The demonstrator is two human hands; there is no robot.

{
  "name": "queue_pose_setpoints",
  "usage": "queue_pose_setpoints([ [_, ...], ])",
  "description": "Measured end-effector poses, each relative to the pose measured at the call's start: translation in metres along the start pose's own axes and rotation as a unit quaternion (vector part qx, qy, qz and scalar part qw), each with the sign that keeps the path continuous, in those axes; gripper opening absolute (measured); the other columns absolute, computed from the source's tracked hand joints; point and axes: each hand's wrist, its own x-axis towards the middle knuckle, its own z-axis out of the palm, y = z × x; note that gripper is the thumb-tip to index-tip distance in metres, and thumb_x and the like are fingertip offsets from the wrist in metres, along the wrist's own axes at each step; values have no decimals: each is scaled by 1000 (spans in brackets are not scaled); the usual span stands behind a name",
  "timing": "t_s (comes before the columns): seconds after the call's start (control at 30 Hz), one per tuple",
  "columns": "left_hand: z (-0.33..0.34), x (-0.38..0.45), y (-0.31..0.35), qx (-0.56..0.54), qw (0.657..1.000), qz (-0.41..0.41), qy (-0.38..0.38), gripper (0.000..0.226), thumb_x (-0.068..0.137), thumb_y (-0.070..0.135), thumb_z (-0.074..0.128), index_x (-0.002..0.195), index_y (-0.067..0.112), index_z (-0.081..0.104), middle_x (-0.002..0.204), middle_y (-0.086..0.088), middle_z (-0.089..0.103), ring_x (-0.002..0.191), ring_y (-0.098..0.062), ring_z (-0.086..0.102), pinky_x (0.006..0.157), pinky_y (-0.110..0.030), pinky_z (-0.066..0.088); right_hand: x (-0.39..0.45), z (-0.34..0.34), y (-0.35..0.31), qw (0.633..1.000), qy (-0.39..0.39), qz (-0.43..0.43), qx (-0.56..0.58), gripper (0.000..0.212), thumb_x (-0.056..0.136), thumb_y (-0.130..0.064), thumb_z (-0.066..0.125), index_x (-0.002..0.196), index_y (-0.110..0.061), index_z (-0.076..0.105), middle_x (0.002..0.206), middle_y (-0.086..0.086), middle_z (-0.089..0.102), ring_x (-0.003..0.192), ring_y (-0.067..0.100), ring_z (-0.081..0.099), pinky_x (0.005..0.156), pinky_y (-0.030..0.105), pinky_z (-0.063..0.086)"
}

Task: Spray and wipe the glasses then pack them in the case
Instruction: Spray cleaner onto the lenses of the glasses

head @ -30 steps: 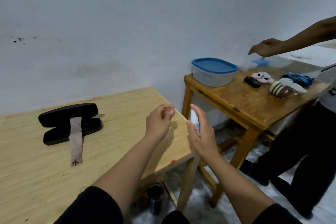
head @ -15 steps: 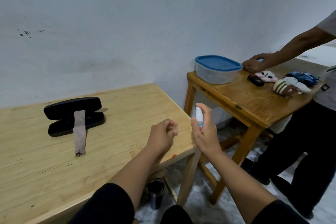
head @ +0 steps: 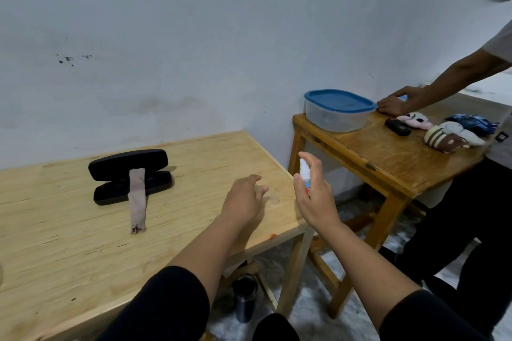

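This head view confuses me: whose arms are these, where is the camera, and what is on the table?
There is no machine here. The camera sits on a person's head and looks down at their own bare arms. The right hand grips a small white spray bottle, with a finger on its top. The left hand reaches over the light wooden table, apparently holding nothing. Farther left lies an open black glasses case with a pinkish cloth draped over it. The glasses themselves are hard to make out. A second person stands by the other table, touching things there.

No readable text — spray bottle (head: 304,178) has a red-and-blue label, print too small and blurred to make out.
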Motion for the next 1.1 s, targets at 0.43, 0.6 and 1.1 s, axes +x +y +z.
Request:
queue_pose_setpoints([
  [0.43,-80,-2,-14,250,959,81,109,42,98,33,33,119,2,52,120,-18,58,116,-33,47,100,-39,33,17,11,-42,999,-14,-36,17,40,95,-21,43,134,-25,34,116,10,57,95,28,59,81,49,50],
  [0.6,-123,-21,-29,280,948,60,141,55,95,38,17,118,2,52,120,-13,58,116,-30,47,98,-40,35,22,32,-72,997,-14,-75,30,40,95,-20,43,134,-21,36,114,14,59,92,32,60,78,44,48],
  [1.1,-275,-133,-143,323,906,-109,251,40,97,28,35,118,-2,51,118,-19,58,117,-33,46,102,-38,32,-2,156,-199,970,-116,-163,135,37,95,-21,41,132,-24,38,70,-6,48,66,23,46,64,30,35],
])
